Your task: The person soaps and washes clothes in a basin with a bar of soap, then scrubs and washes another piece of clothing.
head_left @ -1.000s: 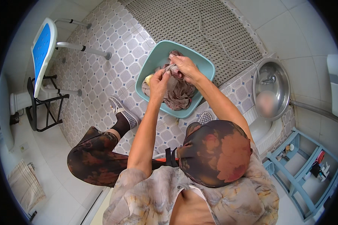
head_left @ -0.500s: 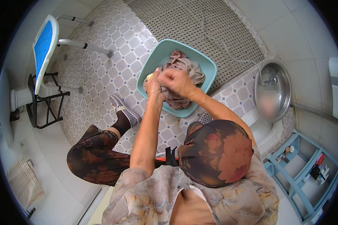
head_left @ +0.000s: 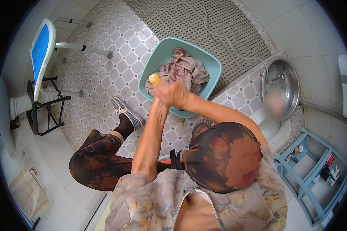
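Close together over the near-left part of a teal basin (head_left: 162,54): left hand (head_left: 160,91) and right hand (head_left: 176,94), touching or overlapping; cannot tell which. Both motion-blurred. Fingers of both apparently curled in rather than spread; cannot tell whether around fabric or only against each other. Inside the basin, mostly beyond and to the right of the hands: bunched greyish-pink cloth (head_left: 186,71), folded in on itself, with redder patches mid-heap. Just beyond the left hand, at the left side of the cloth: small yellow object (head_left: 154,79); cannot tell whether gripped or merely resting there. Under the basin: patterned tile floor (head_left: 104,73). Beyond, upper right: grey perforated mat (head_left: 235,30). Further right, well apart: round metal bowl (head_left: 275,67).
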### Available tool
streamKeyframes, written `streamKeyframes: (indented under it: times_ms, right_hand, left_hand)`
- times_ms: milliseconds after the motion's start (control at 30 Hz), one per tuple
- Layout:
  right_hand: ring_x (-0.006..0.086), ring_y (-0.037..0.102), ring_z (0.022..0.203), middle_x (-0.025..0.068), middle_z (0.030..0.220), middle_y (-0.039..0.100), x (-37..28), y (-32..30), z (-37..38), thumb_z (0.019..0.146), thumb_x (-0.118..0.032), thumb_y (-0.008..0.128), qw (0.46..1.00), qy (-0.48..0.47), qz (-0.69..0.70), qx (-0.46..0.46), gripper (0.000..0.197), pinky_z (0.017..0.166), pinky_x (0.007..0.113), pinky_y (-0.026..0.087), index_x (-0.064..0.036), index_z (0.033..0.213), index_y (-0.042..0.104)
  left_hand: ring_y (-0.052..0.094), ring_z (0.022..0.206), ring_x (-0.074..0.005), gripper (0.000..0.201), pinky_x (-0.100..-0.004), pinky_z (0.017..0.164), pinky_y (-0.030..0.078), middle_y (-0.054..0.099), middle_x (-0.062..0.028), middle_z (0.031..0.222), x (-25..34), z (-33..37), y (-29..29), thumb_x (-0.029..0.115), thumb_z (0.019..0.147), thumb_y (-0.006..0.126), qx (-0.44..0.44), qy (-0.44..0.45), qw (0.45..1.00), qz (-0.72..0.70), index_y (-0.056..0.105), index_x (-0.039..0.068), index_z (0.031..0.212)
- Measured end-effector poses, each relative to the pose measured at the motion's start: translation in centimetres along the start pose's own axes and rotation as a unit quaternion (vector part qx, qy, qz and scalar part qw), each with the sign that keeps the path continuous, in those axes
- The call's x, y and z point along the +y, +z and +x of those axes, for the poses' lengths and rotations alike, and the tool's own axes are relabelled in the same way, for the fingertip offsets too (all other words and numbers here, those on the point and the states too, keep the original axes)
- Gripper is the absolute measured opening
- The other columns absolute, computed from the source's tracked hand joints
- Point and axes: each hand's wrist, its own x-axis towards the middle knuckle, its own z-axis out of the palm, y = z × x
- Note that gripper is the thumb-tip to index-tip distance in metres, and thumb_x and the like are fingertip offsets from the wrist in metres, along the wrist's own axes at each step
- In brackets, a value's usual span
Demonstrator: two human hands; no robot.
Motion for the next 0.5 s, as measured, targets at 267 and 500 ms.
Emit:
streamKeyframes:
  times_ms: [267, 500]
  right_hand:
    - [0.026, 0.065, 0.065, 0.0094, 0.076, 0.067, -4.4, -4.2, 3.7, 0.072, -0.017, 0.067, 0.985, -0.07, 0.076, 0.139, 0.013, 0.046, 0.035, 0.05, -0.0047, 0.075, 0.066]
    - [0.0325, 0.067, 0.068, 0.0183, 0.077, 0.069, 6.4, -0.1, 2.3, 0.097, -0.046, 0.046, 0.951, 0.199, 0.237, -0.025, 0.05, 0.064, 0.042, 0.053, -0.0023, 0.081, 0.065]
  left_hand:
    - [0.063, 0.078, -0.0181, 0.024, -0.0375, 0.068, 0.054, 0.059, -0.0009, 0.083, 0.3, 1.2, -4.5, 0.038, 0.097, 0.052, -0.121, 0.068, 0.99, -0.011, 0.057, 0.015, 0.092]
    - [0.066, 0.08, -0.0211, 0.029, -0.0349, 0.068, 0.055, 0.064, -0.0046, 0.091, 1.5, -1.0, 5.5, 0.038, 0.097, 0.053, 0.061, -0.124, 0.988, 0.068, 0.059, 0.01, 0.104]
